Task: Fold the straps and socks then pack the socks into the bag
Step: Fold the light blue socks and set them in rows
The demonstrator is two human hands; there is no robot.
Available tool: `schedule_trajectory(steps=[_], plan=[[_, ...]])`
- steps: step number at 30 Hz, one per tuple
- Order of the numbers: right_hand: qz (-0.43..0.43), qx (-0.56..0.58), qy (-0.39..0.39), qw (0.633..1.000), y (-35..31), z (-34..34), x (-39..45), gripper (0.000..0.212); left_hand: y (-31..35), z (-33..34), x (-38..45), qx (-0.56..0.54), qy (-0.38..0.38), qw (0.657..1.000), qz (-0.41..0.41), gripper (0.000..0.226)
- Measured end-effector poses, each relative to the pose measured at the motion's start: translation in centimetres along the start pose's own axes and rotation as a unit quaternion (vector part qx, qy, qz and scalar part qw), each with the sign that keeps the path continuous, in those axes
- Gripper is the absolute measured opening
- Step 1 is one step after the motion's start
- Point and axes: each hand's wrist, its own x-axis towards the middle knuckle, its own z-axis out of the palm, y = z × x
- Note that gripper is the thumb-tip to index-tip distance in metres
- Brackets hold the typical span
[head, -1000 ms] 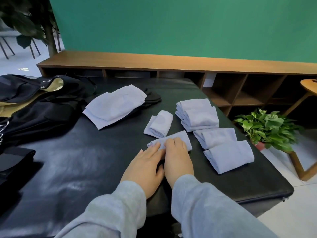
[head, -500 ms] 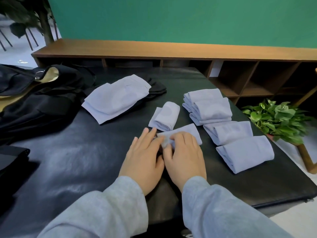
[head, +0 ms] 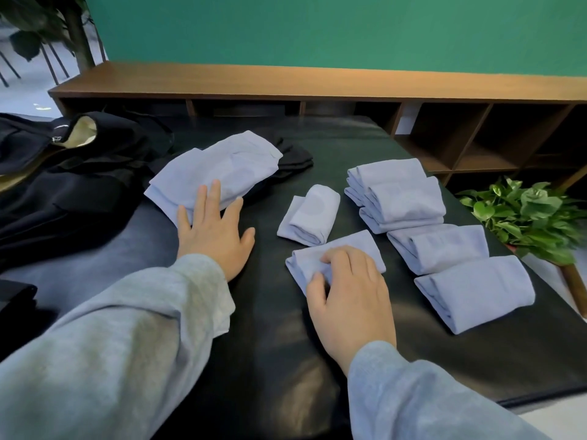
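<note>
At nine o'clock on the black padded table (head: 317, 147), a black bag (head: 63, 198) lies slumped, its pale lining showing at the open top near ten o'clock. Just right of it, at about eleven o'clock, a stack of unfolded pale blue socks (head: 222, 166) rests partly on a dark folded strap (head: 295, 157). My left hand (head: 216, 230) lies flat with fingers spread and straight, fingertips pressing the near edge of that stack, holding nothing. At centre, a small folded sock (head: 309, 215) sits alone, just past the one I am working on. My right hand (head: 349, 290), at about five o'clock from that small bundle, rests on a half-folded sock (head: 336, 249), thumb and forefinger curled and pinching a fold of its cloth near the left end. To the right, at one o'clock, a pile of folded socks (head: 397, 192) stands stacked several deep; toward three o'clock two more folded socks lie side by side, the farther one (head: 438, 246) just beside the pile and the nearer one (head: 476, 290) close to the table's right edge. Beyond that edge, at two o'clock, a leafy green potted plant (head: 527, 217) stands on the floor, and a low wooden shelf (head: 317, 84) runs along the green wall (head: 317, 27) at twelve o'clock.
</note>
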Motion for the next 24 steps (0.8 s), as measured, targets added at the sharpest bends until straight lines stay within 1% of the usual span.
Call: schedule_trajectory(steps=[3,8,11,15,17,20,22,24], plan=[[-0.001,-0.006,0.005,1.000,0.0,0.2,0.0,0.043,0.2,0.2,0.5,0.021,0.010,1.000,0.016,0.059],[0.004,-0.014,0.012,1.000,0.0,0.2,0.0,0.027,0.3,0.2,1.1,0.079,0.021,0.996,0.031,0.057],[0.002,-0.016,-0.002,1.000,0.0,0.1,-0.1,0.028,0.2,0.6,1.2,0.083,0.025,0.996,0.024,0.057],[-0.004,-0.027,-0.015,1.000,0.0,0.0,0.0,0.032,0.3,1.1,1.2,0.073,0.038,0.997,0.005,0.062],[-0.004,-0.030,-0.015,0.999,0.0,0.0,0.0,0.035,0.4,1.1,1.3,0.076,0.054,0.996,0.009,0.064],[-0.001,-0.033,0.015,0.999,0.0,0.2,0.1,0.036,0.5,1.0,1.2,0.080,0.081,0.993,0.019,0.064],[0.002,-0.032,0.018,0.999,-0.1,0.3,0.1,0.037,0.5,0.9,0.9,0.075,0.104,0.991,0.029,0.060],[0.001,-0.029,0.012,1.000,-0.1,0.2,0.1,0.036,0.5,1.0,0.3,0.064,0.145,0.986,0.050,0.054]])
